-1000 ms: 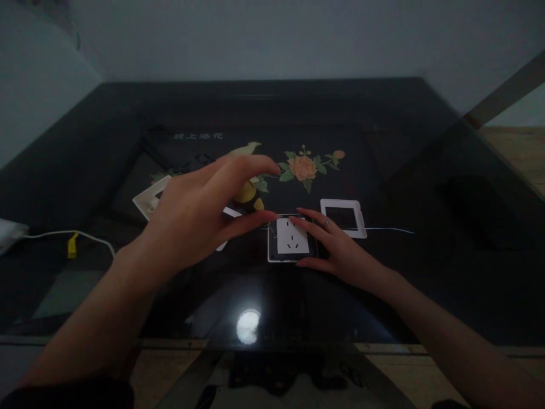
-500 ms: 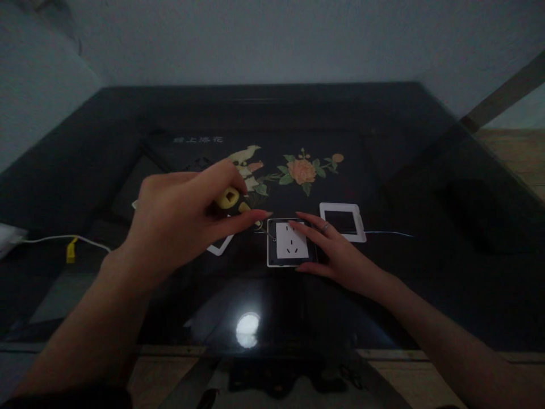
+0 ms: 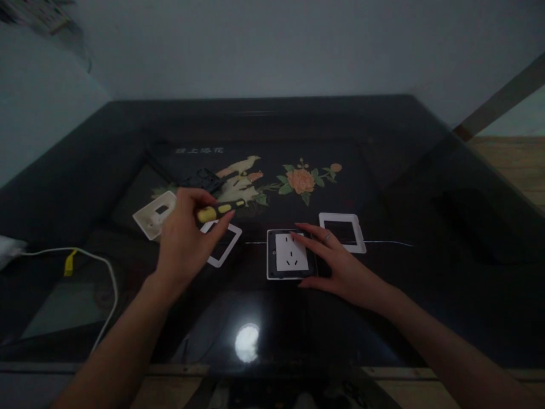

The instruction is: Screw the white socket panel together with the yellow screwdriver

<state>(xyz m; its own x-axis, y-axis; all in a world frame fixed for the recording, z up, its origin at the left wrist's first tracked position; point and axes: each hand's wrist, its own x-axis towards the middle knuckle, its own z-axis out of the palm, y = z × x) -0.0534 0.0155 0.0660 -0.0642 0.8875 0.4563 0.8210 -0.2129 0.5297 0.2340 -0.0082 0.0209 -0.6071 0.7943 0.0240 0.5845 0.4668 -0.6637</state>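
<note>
My left hand (image 3: 184,241) is closed around a screwdriver (image 3: 221,209) with a yellow and black handle, held above the dark glass table (image 3: 383,170). A white wall socket (image 3: 290,254) in a dark backing lies in the middle. My right hand (image 3: 336,261) rests flat on its right side, fingers stretched out over it. One white frame (image 3: 223,244) lies under my left hand's fingers; another white frame (image 3: 343,232) lies behind my right hand.
A white socket plate (image 3: 154,214) and a black part (image 3: 203,179) lie at the back left. A white cable (image 3: 102,267) with a yellow tag (image 3: 68,264) runs in from the left. A thin wire (image 3: 387,243) stretches right. A painted flower (image 3: 301,179) decorates the tabletop.
My left hand has picked up the screwdriver from beside the socket and drawn back to the left with it. My right hand has stayed on the socket.
</note>
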